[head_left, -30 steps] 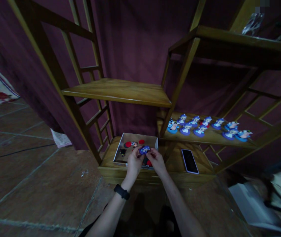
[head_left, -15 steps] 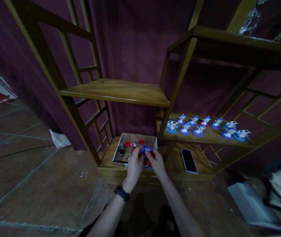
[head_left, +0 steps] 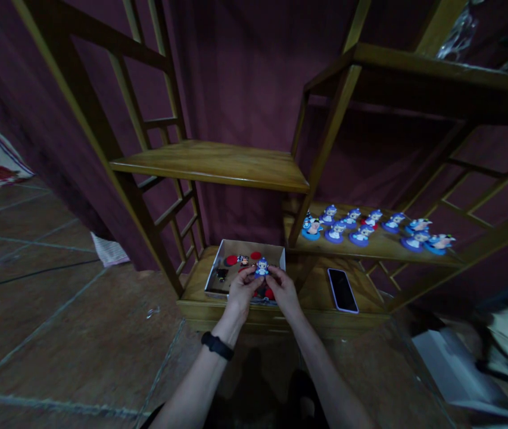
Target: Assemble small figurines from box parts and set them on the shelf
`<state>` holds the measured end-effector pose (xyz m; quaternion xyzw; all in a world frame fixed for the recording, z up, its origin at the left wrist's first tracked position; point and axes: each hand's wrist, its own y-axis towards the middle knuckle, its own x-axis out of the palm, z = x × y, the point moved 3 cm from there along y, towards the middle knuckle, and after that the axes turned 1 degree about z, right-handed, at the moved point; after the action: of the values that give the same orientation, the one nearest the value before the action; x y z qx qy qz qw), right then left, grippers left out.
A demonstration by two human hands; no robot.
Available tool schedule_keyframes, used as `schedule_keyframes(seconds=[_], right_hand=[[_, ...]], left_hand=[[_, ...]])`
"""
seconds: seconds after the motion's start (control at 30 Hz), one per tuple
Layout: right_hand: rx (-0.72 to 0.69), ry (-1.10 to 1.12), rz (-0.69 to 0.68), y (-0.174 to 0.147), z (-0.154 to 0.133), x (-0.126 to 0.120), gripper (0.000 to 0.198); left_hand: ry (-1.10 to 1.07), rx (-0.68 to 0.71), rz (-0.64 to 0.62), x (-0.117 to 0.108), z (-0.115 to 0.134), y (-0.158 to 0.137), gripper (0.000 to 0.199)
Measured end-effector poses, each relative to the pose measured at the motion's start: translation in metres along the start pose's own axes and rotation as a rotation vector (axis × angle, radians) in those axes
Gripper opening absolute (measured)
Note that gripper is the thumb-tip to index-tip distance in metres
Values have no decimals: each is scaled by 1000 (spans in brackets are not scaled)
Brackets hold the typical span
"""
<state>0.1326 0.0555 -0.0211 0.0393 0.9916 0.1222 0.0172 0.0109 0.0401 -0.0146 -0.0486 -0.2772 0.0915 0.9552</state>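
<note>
Between the fingertips of my left hand (head_left: 241, 290) and my right hand (head_left: 283, 288) a small purple-and-white figurine (head_left: 261, 267) stands upright, pinched from both sides. Both hands are over the front of a shallow cardboard box (head_left: 210, 286). Inside it lie red discs (head_left: 231, 260), a black figure (head_left: 222, 273) and a small black-and-white piece (head_left: 243, 260). My hands hide the box's front right part. A dark band sits on my left wrist.
Several similar figurines (head_left: 334, 231) on round bases stand on the shelf to the right (head_left: 381, 252). A phone (head_left: 342, 290) lies on the lower board right of the box. Above the box juts a wooden shelf (head_left: 213, 165). A white box (head_left: 457, 369) is on the floor at right.
The figurine, lying tilted in my fingers before, is now turned upright with its front toward me. Both hands remain over the box.
</note>
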Motion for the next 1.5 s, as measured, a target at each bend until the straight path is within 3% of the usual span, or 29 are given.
schedule_keyframes(seconds=[0.2, 0.6, 0.97, 1.27, 1.5], right_hand=[[10, -15, -44, -5, -3, 4, 35], [-96, -206, -39, -10, -18, 2, 35], [-62, -134, -60, -8, -15, -2, 34], [46, -11, -84, -4, 1, 0, 34], [90, 68, -83, -4, -4, 0, 31]], left_hand=[[-44, -55, 1, -3, -1, 2, 42], [-19, -14, 41, -1, -2, 3, 41], [-151, -145, -71, 3, 4, -1, 27], [-65, -67, -39, 2, 1, 0, 35], [-7, -43, -13, 1, 1, 0, 41]])
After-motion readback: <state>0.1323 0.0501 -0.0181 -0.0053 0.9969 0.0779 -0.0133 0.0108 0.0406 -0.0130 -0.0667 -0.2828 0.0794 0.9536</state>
